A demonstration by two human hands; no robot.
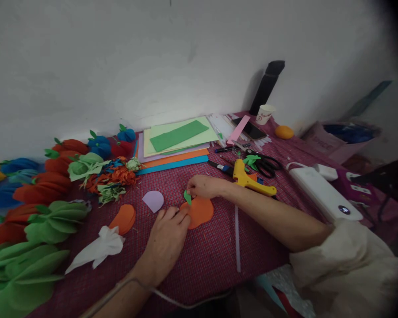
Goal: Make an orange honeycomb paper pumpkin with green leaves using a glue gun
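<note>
An orange paper circle (200, 211) lies on the red checked cloth (208, 256). My right hand (204, 186) pinches a small green paper leaf (187, 197) at the circle's upper left edge. My left hand (167, 240) rests on the cloth, its fingertips pressing down the circle's left edge. A lilac half-round paper (153, 200) and a stack of orange rounds (123, 218) lie just to the left.
A yellow glue gun (250, 180), black scissors (265, 163), a white power strip (323, 194), stacked coloured paper (177, 139), a paper cup (264, 114), a crumpled white tissue (99, 248). Paper pumpkins in orange, blue and green (46, 194) crowd the left side. A white wall stands behind.
</note>
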